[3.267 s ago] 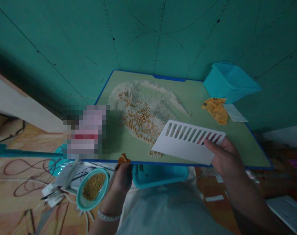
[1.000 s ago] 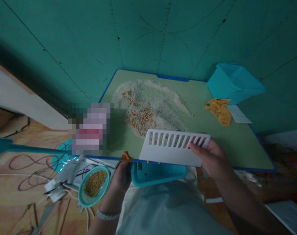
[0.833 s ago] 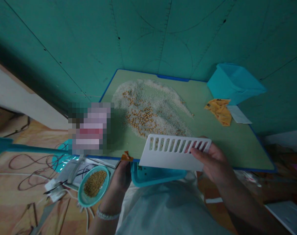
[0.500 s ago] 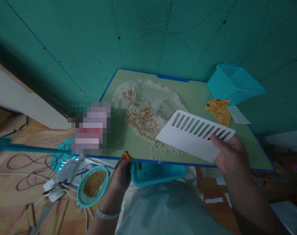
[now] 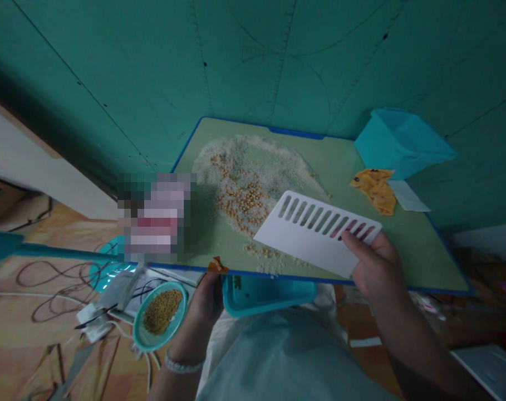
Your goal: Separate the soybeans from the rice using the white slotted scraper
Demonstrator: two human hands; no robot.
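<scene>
My right hand [image 5: 378, 264] grips a white plastic scraper [image 5: 306, 242] with a row of slots, its thumb on top. The scraper is tilted over the front of the table, its left corner beside a spread of white rice-like grains [image 5: 236, 146]. Yellow soybeans [image 5: 246, 203] lie mixed among the grains, with a few at the scraper's lower left edge. Below the table's front edge, my left hand [image 5: 211, 295] is against the left side of a teal basin [image 5: 269, 303]; its fingers are hidden. The basin sits at my lap and holds a few dark bits.
The pale green table [image 5: 336, 150] has a blue rim. On it are a teal bin [image 5: 403, 142], a yellow cloth [image 5: 378, 192], a white sheet [image 5: 410, 196] and a blurred-out pink object [image 5: 156, 217]. A bowl of soybeans [image 5: 163, 312] and tangled cords [image 5: 48, 278] are lower left.
My right hand has moved the scraper left and slightly down, toward the soybeans. Several soybeans now lie nearer the table's front edge. My left hand has stayed by the basin.
</scene>
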